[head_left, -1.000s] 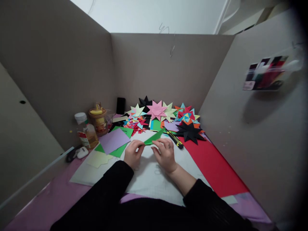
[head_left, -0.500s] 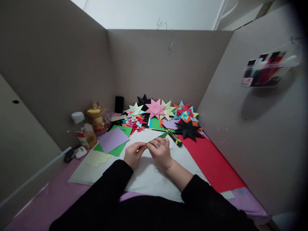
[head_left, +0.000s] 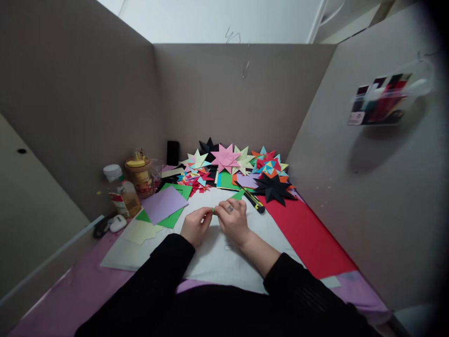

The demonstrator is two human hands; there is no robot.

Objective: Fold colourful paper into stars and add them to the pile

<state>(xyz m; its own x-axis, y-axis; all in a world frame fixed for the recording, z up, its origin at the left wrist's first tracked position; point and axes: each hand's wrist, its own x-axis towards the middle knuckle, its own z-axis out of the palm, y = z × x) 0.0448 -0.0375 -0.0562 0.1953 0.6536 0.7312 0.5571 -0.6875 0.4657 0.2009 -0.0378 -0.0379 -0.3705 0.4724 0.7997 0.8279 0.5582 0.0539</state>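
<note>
Over the white sheet (head_left: 210,262), both of my hands pinch a small piece of green paper (head_left: 239,194). My left hand (head_left: 195,226) grips its near left end between thumb and fingertips. My right hand (head_left: 233,219), with a ring on one finger, is closed around the middle and covers most of the paper. Only a green tip shows beyond the right knuckles, and a sliver between the two hands. Just past the right hand lies a yellow and black utility knife (head_left: 257,203). Left of my hands, a lilac paper square (head_left: 164,205) rests on green paper (head_left: 177,217).
Folded paper stars stand at the back, among them a pink star (head_left: 226,158) and a black star (head_left: 275,188). Red paper (head_left: 312,234) runs along the right. At left are a glue bottle (head_left: 124,194), a jar (head_left: 140,175), a white case (head_left: 117,223) and pale yellow paper (head_left: 142,231).
The green paper has turned in my fingers: its long strip beyond the right hand now shows as a shorter, wider tip. Both hands stay almost in place; the view has shifted slightly.
</note>
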